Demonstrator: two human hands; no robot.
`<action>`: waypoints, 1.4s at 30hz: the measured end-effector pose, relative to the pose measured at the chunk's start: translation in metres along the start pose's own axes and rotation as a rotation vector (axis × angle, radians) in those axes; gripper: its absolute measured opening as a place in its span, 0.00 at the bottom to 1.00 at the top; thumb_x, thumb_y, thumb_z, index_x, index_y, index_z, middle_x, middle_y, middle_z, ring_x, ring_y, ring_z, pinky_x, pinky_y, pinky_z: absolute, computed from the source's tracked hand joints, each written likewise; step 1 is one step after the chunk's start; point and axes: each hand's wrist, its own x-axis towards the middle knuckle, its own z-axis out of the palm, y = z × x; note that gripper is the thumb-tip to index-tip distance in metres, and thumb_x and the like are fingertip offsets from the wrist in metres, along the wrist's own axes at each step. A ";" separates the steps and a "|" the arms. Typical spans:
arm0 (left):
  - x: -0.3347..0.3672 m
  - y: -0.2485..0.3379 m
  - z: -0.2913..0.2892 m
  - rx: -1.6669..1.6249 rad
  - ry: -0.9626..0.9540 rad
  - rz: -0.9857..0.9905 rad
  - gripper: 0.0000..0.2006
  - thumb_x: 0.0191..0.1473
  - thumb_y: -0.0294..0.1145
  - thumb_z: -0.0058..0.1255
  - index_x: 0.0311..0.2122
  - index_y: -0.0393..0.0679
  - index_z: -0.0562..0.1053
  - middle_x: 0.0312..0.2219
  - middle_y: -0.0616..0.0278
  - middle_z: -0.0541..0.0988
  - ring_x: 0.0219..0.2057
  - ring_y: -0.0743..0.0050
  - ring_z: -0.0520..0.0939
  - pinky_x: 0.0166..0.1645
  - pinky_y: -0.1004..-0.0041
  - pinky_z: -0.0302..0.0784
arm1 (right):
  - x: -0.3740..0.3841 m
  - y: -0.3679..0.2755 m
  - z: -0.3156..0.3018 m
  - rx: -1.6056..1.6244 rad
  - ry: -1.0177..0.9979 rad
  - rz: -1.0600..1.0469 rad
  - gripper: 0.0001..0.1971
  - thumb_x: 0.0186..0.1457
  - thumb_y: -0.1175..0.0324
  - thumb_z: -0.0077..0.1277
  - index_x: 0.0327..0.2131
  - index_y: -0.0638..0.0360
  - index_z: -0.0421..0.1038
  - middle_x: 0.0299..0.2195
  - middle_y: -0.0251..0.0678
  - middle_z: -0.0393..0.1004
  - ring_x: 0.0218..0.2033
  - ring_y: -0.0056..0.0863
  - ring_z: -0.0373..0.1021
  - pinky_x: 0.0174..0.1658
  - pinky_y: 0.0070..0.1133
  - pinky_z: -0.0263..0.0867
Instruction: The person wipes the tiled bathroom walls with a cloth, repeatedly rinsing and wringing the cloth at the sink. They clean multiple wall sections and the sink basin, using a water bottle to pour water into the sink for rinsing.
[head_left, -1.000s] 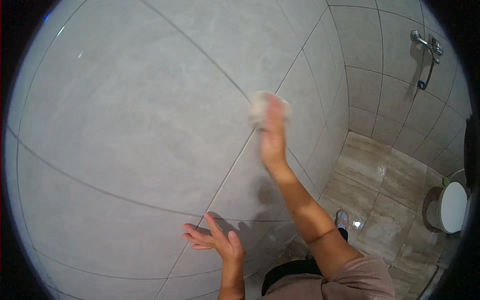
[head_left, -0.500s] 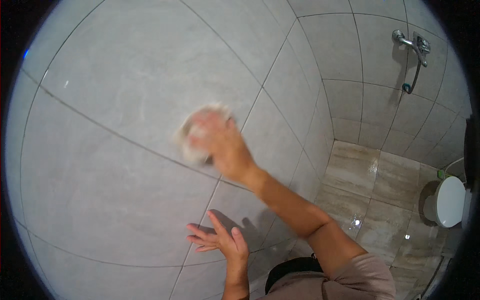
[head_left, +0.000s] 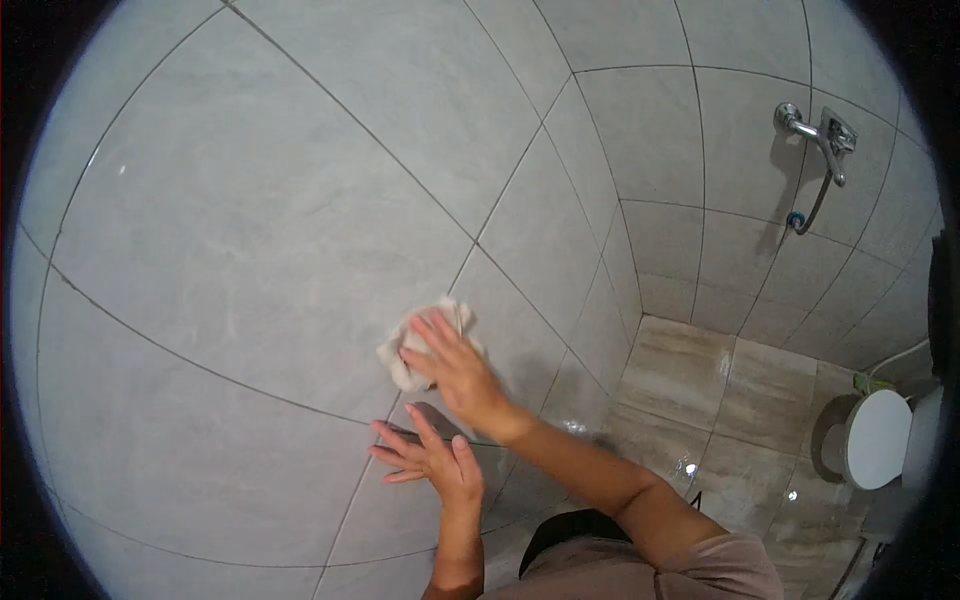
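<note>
My right hand (head_left: 455, 375) presses a crumpled off-white cloth (head_left: 400, 368) flat against the grey tiled wall (head_left: 240, 250). Its fingers are spread over the cloth, which sticks out around them beside a dark grout line. Just below, my left hand (head_left: 430, 460) is open and holds nothing. Its fingers are stretched out close to the wall; whether they touch it, I cannot tell.
On the far right wall is a chrome tap fitting (head_left: 825, 140) with a short hose. A white toilet (head_left: 880, 440) stands at the right edge. Glossy beige floor tiles (head_left: 745, 475) look wet in places.
My right hand has slid the cloth rightward across the tiles and is now nearer my left hand. The whole view has shifted a little. My left hand stays open.
</note>
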 end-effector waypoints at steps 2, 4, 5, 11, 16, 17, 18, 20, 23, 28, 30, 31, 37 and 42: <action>0.003 0.007 -0.001 -0.010 0.015 0.004 0.33 0.54 0.55 0.28 0.61 0.48 0.48 0.60 0.40 0.30 0.58 0.30 0.24 0.46 0.30 0.13 | 0.016 0.012 -0.013 -0.056 0.044 -0.041 0.28 0.42 0.85 0.38 0.52 0.61 0.60 0.57 0.48 0.52 0.60 0.47 0.45 0.59 0.36 0.45; 0.005 0.018 -0.004 -0.011 0.000 -0.001 0.33 0.54 0.55 0.28 0.61 0.48 0.47 0.60 0.40 0.30 0.58 0.31 0.24 0.46 0.30 0.13 | 0.008 0.046 -0.010 -0.052 0.244 0.077 0.28 0.44 0.84 0.37 0.53 0.61 0.58 0.57 0.47 0.52 0.60 0.45 0.45 0.59 0.36 0.44; 0.003 0.024 -0.004 -0.021 -0.019 -0.004 0.34 0.54 0.56 0.28 0.61 0.48 0.47 0.60 0.40 0.30 0.58 0.31 0.24 0.46 0.30 0.13 | -0.007 0.054 -0.010 -0.021 0.313 0.279 0.28 0.44 0.84 0.36 0.54 0.61 0.57 0.57 0.47 0.52 0.60 0.44 0.45 0.60 0.35 0.43; 0.011 0.053 0.008 -0.094 -0.054 0.042 0.37 0.52 0.60 0.25 0.61 0.46 0.44 0.60 0.41 0.30 0.59 0.32 0.26 0.46 0.31 0.13 | -0.076 0.032 -0.005 -0.014 0.219 0.427 0.29 0.48 0.84 0.36 0.56 0.58 0.53 0.57 0.47 0.52 0.60 0.40 0.47 0.60 0.28 0.45; 0.011 0.052 0.021 -0.244 0.064 0.025 0.40 0.52 0.64 0.22 0.61 0.43 0.43 0.60 0.44 0.32 0.60 0.36 0.28 0.48 0.34 0.12 | 0.070 -0.019 -0.042 -0.026 -0.088 -0.282 0.22 0.45 0.78 0.43 0.47 0.49 0.67 0.56 0.37 0.56 0.58 0.39 0.52 0.57 0.33 0.51; 0.009 0.053 0.024 -0.226 0.100 0.035 0.40 0.52 0.64 0.22 0.61 0.42 0.43 0.60 0.43 0.32 0.60 0.36 0.29 0.48 0.34 0.11 | 0.094 -0.011 -0.047 -0.142 -0.069 -0.453 0.22 0.45 0.77 0.43 0.47 0.49 0.67 0.56 0.36 0.57 0.58 0.39 0.52 0.56 0.33 0.52; 0.006 0.052 0.022 -0.190 0.141 0.042 0.40 0.52 0.64 0.22 0.61 0.41 0.43 0.60 0.42 0.33 0.60 0.36 0.29 0.49 0.35 0.11 | 0.108 -0.001 -0.046 -0.215 0.005 -0.396 0.23 0.46 0.79 0.41 0.49 0.50 0.65 0.56 0.38 0.57 0.57 0.40 0.53 0.56 0.32 0.52; 0.012 0.051 0.018 -0.164 0.194 0.084 0.39 0.53 0.62 0.24 0.61 0.41 0.42 0.59 0.37 0.33 0.59 0.34 0.29 0.47 0.34 0.11 | 0.127 0.025 -0.040 -0.244 0.222 -0.111 0.25 0.47 0.80 0.40 0.52 0.54 0.61 0.54 0.41 0.59 0.56 0.40 0.55 0.56 0.33 0.52; 0.010 0.057 0.016 -0.224 0.158 0.123 0.37 0.54 0.58 0.27 0.61 0.40 0.42 0.57 0.29 0.32 0.58 0.30 0.29 0.45 0.31 0.12 | 0.082 0.113 -0.035 -0.314 0.460 0.438 0.25 0.48 0.82 0.36 0.54 0.65 0.55 0.51 0.50 0.60 0.53 0.42 0.57 0.56 0.30 0.52; 0.018 0.066 0.018 -0.216 0.159 0.140 0.36 0.55 0.56 0.27 0.60 0.37 0.42 0.56 0.25 0.33 0.59 0.31 0.30 0.48 0.36 0.10 | -0.067 0.114 -0.011 0.050 0.185 0.915 0.24 0.46 0.81 0.35 0.51 0.67 0.57 0.50 0.52 0.59 0.52 0.48 0.57 0.54 0.33 0.52; 0.022 0.066 0.017 -0.269 0.241 0.163 0.36 0.56 0.54 0.25 0.59 0.34 0.43 0.58 0.30 0.33 0.59 0.33 0.30 0.49 0.36 0.13 | -0.063 0.058 -0.004 0.055 0.123 0.609 0.25 0.44 0.82 0.36 0.51 0.66 0.57 0.54 0.52 0.55 0.55 0.49 0.53 0.57 0.33 0.48; 0.019 0.072 0.016 -0.274 0.276 0.145 0.35 0.56 0.53 0.24 0.59 0.32 0.43 0.58 0.33 0.33 0.59 0.34 0.31 0.50 0.36 0.14 | -0.047 0.034 -0.012 0.036 0.035 0.435 0.26 0.44 0.82 0.36 0.52 0.66 0.57 0.55 0.52 0.53 0.56 0.49 0.51 0.58 0.33 0.46; 0.014 0.076 0.005 -0.260 0.229 0.043 0.34 0.57 0.54 0.23 0.59 0.34 0.46 0.57 0.27 0.33 0.59 0.32 0.29 0.52 0.43 0.11 | 0.155 0.002 -0.040 -0.094 -0.082 -0.283 0.26 0.45 0.83 0.33 0.51 0.58 0.61 0.58 0.42 0.51 0.60 0.46 0.46 0.59 0.35 0.45; 0.034 0.093 0.017 -0.122 0.313 0.011 0.34 0.57 0.54 0.23 0.59 0.37 0.47 0.57 0.28 0.32 0.58 0.30 0.29 0.49 0.38 0.10 | 0.193 0.092 -0.058 0.012 0.041 -0.010 0.28 0.46 0.86 0.28 0.54 0.64 0.55 0.58 0.44 0.49 0.60 0.45 0.46 0.61 0.31 0.44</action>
